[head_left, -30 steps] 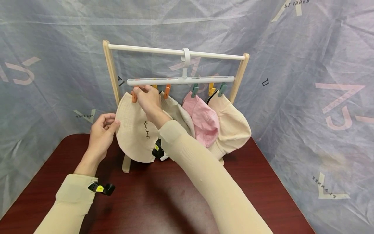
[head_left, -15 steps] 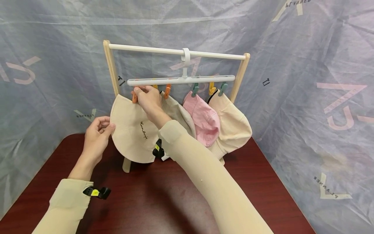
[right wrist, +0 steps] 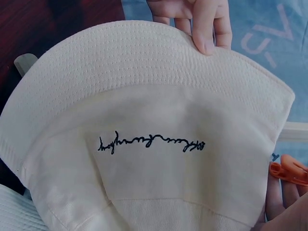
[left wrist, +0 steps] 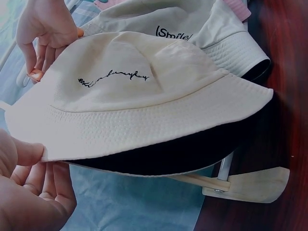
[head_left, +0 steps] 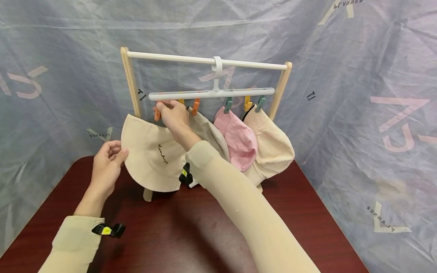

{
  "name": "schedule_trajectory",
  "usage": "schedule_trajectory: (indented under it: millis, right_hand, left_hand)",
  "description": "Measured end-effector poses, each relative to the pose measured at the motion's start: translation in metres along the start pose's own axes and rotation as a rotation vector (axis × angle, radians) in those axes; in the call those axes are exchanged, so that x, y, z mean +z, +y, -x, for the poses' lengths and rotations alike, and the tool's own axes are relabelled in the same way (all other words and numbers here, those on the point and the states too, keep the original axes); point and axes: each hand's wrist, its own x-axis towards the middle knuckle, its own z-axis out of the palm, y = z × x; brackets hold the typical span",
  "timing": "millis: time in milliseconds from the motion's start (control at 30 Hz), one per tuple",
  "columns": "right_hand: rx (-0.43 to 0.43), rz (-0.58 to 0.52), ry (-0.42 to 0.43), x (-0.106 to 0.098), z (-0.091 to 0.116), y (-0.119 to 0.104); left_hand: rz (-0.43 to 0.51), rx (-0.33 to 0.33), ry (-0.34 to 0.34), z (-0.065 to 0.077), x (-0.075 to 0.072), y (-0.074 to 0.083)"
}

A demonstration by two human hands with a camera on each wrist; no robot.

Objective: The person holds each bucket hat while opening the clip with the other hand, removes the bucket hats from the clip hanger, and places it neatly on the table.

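Note:
My left hand (head_left: 106,165) pinches the brim of a cream bucket hat (head_left: 146,151) between thumb and fingers. Dark script runs across the hat's front, and its black inside shows in the left wrist view below the brim (left wrist: 144,130). At the hanger's left end, my right hand (head_left: 175,117) pinches an orange clothespin (head_left: 157,115). The hat's upper edge lies below and left of that clothespin in the head view. In the right wrist view the orange clothespin (right wrist: 291,169) sits in the fingers beside the hat. The right forearm hides part of the hats behind.
A white clip hanger (head_left: 191,94) hangs from the rod of a wooden-sided rack (head_left: 129,79). Clipped farther right are a grey hat (head_left: 208,132), a pink hat (head_left: 235,140) and another cream hat (head_left: 271,144). The rack stands on a dark red table (head_left: 153,235) before a grey curtain.
My left hand has moved left and slightly down, drawing the cream hat away from the orange clothespin. The right hand stays at the clothespin.

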Motion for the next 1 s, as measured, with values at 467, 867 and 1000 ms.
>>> schedule_trajectory:
  millis: [467,867,1000]
  right_hand:
    - [0.015,-0.016,-0.022,-0.002,0.000,0.000]
    - [-0.011,0.025,-0.020,-0.003,0.000,0.002]
    - [-0.006,0.036,-0.032,-0.004,0.000,0.002]
  left_hand:
    - [0.148,-0.015,0.029,0.008,-0.006,-0.010]
    - [0.174,0.005,0.026,0.011,-0.005,-0.009]
    - [0.210,0.012,0.017,0.011,-0.005,-0.009]
